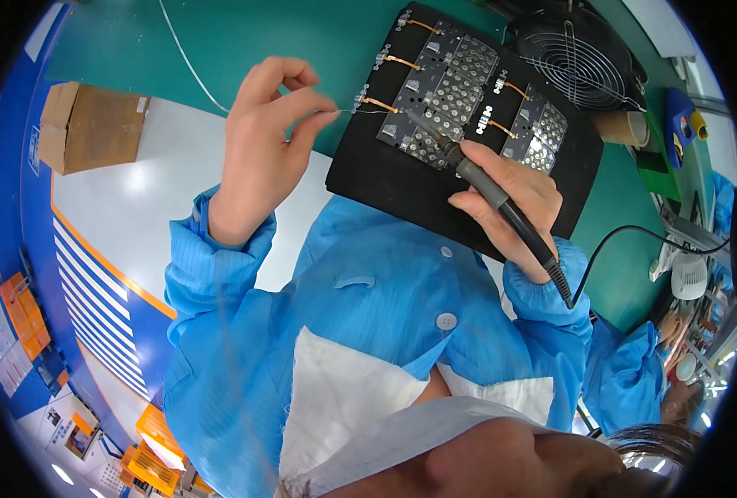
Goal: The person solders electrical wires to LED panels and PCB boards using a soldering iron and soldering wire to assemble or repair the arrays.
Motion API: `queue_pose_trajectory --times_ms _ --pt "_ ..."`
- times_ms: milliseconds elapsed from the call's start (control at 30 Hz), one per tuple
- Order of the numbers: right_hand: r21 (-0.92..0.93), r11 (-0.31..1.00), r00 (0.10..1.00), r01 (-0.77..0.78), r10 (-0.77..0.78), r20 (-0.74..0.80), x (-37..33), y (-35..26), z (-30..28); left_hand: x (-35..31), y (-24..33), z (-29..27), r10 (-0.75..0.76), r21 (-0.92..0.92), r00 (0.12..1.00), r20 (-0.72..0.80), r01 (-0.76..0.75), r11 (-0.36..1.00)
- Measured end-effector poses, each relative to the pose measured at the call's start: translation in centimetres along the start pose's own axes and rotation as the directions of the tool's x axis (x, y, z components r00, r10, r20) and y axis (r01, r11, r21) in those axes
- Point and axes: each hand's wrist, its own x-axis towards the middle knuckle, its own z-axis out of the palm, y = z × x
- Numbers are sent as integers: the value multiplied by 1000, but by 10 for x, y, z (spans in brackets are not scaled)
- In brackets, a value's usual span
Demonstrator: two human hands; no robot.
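Note:
My left hand pinches a thin solder wire between thumb and fingers. The wire's free end reaches right, to an orange cable's end on a dark circuit board. My right hand grips a soldering iron like a pen, its tip pointing up-left close to that cable end. Whether tip and wire touch is too small to tell. The board carries rows of round silvery parts and lies on a black plate. A second circuit board lies farther right, with short orange cables and small connectors along its left side.
A black fan with a wire guard stands at the far right on the green table mat. Beside it are a cardboard tube and a blue bottle. The iron's cord trails right. Left is a cardboard box; another person's sleeve is lower right.

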Motion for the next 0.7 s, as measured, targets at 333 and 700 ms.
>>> queue_pose_trajectory --times_ms 333,700 --pt "-11 999 999 -48 48 11 5 1 5 7 -2 12 109 -10 994 -7 -109 994" --pt "-14 997 996 -79 79 34 5 1 5 8 -7 24 116 -25 993 13 -115 993"
